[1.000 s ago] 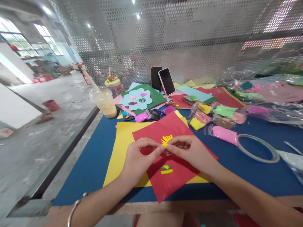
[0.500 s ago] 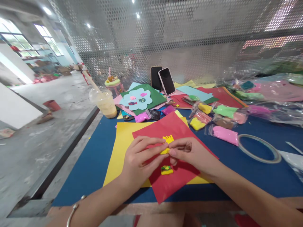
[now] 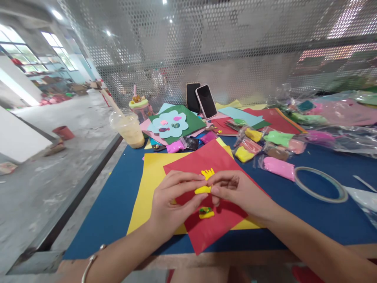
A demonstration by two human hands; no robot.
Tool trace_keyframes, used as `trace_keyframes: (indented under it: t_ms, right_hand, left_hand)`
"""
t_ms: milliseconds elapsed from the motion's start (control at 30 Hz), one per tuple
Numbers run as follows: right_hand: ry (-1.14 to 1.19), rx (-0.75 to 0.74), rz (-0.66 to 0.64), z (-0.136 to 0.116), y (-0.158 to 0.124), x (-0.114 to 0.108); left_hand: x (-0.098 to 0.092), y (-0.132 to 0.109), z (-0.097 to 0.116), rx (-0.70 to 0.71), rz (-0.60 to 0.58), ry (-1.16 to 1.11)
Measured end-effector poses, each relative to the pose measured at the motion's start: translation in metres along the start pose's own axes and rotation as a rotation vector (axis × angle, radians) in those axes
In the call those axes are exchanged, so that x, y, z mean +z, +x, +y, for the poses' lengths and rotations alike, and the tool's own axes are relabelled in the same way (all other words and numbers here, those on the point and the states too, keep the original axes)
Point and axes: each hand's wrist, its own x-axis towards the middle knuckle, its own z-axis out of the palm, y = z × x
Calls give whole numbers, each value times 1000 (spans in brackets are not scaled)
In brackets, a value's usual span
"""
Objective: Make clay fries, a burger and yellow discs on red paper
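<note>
My left hand (image 3: 172, 200) and my right hand (image 3: 234, 190) meet over a red paper sheet (image 3: 215, 220), both pinching a small yellow clay piece (image 3: 202, 190) between fingertips. Just beyond the fingers a yellow fringed clay shape (image 3: 207, 173) lies on the red sheet. Below the hands a small yellow and green clay lump (image 3: 206, 212) rests on the same sheet. The red sheet lies on a yellow paper sheet (image 3: 149, 184) over the blue table top (image 3: 112, 208).
Bagged clay pieces (image 3: 278, 167) and a tape ring (image 3: 319, 184) lie to the right. A lidded drink cup (image 3: 128, 127), a green sheet with a light blue flower (image 3: 171, 124), two phones (image 3: 202, 100) and coloured papers stand further back before a perforated metal screen. The table's left edge drops to the floor.
Both hands have dropped slightly toward me, and the yellow piece between my fingertips now shows as an elongated roll away from the fringed shape.
</note>
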Motion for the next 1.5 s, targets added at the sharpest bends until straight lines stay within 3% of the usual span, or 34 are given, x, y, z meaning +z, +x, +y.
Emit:
trace_keyframes:
  t_ms: [167,300,533,800,900,1200,1500]
  right_hand:
    - [-531,-559,247,-2,-5,5]
    - [-717,-761,319,1,-5,7]
    - [-778,-814,358,0,-4,7]
    - [-820,-847,392,-2,-5,8]
    - [-858,-875,373,-1,-5,7]
    - [-963,-1067,278,-1,-3,7]
    - [-1010,-1030,346,-2,-4,8]
  left_hand:
    - [-1,-1,0,4,21,12]
    - [1,-1,0,4,47,33]
    - [0,0,5,-111,-1,-30]
    - [3,0,3,-514,-50,-301]
    - [3,1,4,-590,-78,-328]
    - [3,2,5,-638,-133,-371]
    - [2,3,5,-638,-121,-327]
